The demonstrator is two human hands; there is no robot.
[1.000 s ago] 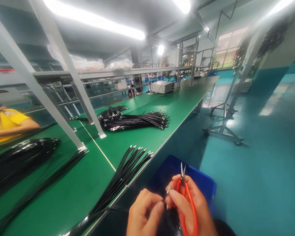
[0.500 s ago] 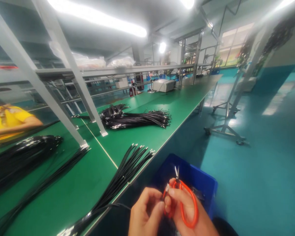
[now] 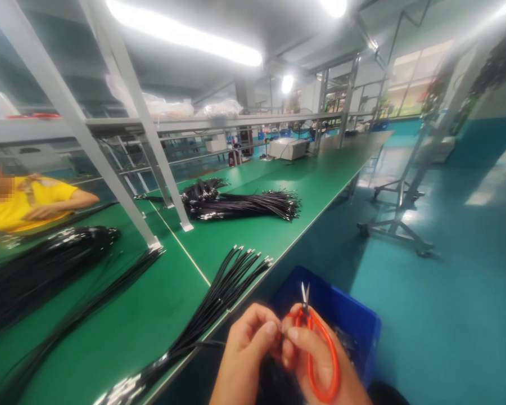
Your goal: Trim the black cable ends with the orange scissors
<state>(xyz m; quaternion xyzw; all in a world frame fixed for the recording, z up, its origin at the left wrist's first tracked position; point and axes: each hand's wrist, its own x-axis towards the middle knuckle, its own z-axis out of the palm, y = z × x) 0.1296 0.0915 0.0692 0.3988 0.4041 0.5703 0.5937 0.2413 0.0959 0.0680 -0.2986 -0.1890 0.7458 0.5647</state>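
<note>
My right hand [image 3: 316,351] holds a pair of scissors [image 3: 324,343] with orange handles, its slightly parted blades pointing up. The thumb and fingertips of that hand also pinch together close to my left hand [image 3: 251,349]. Closed in a pinch, my left hand meets the right fingertips above the table edge. A black cable [image 3: 213,343] runs from the table behind my left hand, and its end is hidden among my fingers. Beside it a bundle of black cables [image 3: 211,306] with metal-tipped ends lies along the edge of the green table [image 3: 152,315].
Under my hands stands a blue bin [image 3: 365,320] with dark items. More cable bundles [image 3: 253,203] lie farther along the table and at left, near metal shelf posts [image 3: 168,185]. A person in a yellow shirt [image 3: 46,197] sits across. A wheeled stand [image 3: 394,225] occupies the right floor.
My view has shifted slightly left. My fingertips have drawn closer together, and the pale tip seen between them before is now hidden. The scissors stay in my right hand.
</note>
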